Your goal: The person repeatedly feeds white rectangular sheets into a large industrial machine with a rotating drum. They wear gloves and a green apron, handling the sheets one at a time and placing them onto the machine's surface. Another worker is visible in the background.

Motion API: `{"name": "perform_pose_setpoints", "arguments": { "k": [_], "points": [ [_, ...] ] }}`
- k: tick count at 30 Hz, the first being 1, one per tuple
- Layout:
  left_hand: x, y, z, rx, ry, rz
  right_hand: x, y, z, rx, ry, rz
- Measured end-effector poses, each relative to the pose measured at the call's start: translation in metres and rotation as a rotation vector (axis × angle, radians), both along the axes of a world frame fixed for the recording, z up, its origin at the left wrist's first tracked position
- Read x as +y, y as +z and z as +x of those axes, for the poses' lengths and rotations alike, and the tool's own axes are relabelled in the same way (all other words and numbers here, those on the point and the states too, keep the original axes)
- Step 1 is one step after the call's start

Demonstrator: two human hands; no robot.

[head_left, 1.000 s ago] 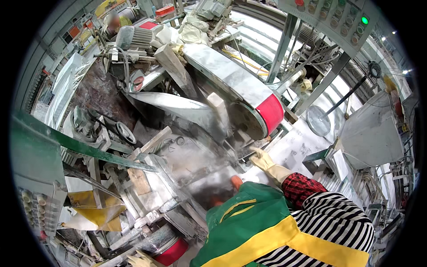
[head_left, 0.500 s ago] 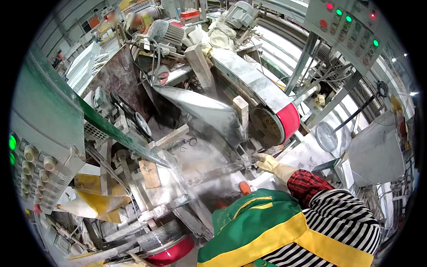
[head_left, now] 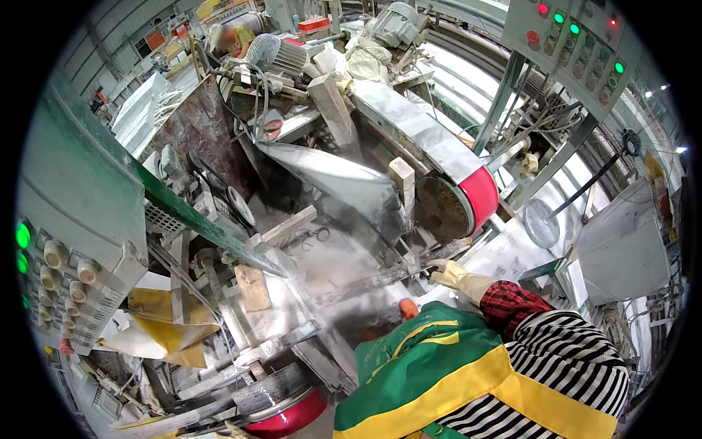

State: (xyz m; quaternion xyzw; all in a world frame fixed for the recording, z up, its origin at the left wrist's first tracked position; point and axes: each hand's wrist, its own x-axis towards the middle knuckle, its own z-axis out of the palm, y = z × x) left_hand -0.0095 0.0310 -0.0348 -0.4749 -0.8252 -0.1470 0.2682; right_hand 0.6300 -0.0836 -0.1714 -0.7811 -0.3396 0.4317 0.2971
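My right hand (head_left: 455, 276), in a cream rubber glove, reaches in from the right with its fingers curled at the right end of a dusty bar (head_left: 373, 279). A small dark bit shows at the fingertips; what they grip cannot be made out. Just beyond the hand stands a belt machine with a red-rimmed drum (head_left: 479, 199) and a long grey cover (head_left: 413, 121). An orange shoe tip (head_left: 408, 309) shows below the bar. At the bottom edge, beside a second red-rimmed drum (head_left: 289, 413), a pale glove-like shape (head_left: 235, 432) may be my left hand; its fingers are mostly cut off.
A control panel (head_left: 51, 285) with green lights stands at left, another (head_left: 570, 51) at upper right. A green curved guard (head_left: 197, 219), a wooden post (head_left: 334, 113) and a transparent round disc (head_left: 541, 223) surround the work spot. Another person (head_left: 235, 38) is far back.
The view has shifted slightly, so the machinery sits a little more to the right. My right hand stays at the bar's end with its fingers curled.
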Motion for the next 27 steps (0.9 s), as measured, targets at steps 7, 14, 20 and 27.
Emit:
{"name": "perform_pose_setpoints", "arguments": {
  "k": [7, 14, 20, 27],
  "points": [
    [-0.013, -0.009, 0.011, -0.062, -0.062, 0.104, 0.008, -0.013, -0.013, -0.019, 0.037, -0.019],
    [-0.058, -0.021, 0.050, -0.244, -0.284, 0.232, 0.026, -0.026, -0.051, 0.143, 0.130, 0.160],
    [-0.057, -0.004, 0.114, -1.230, -0.335, 0.016, 0.052, -0.011, -0.081, 0.481, 0.112, 0.166],
    [-0.011, 0.055, 0.322, -1.327, -0.944, -0.585, 0.081, 0.135, -0.127, 0.791, 0.250, 0.221]
  ]
}}
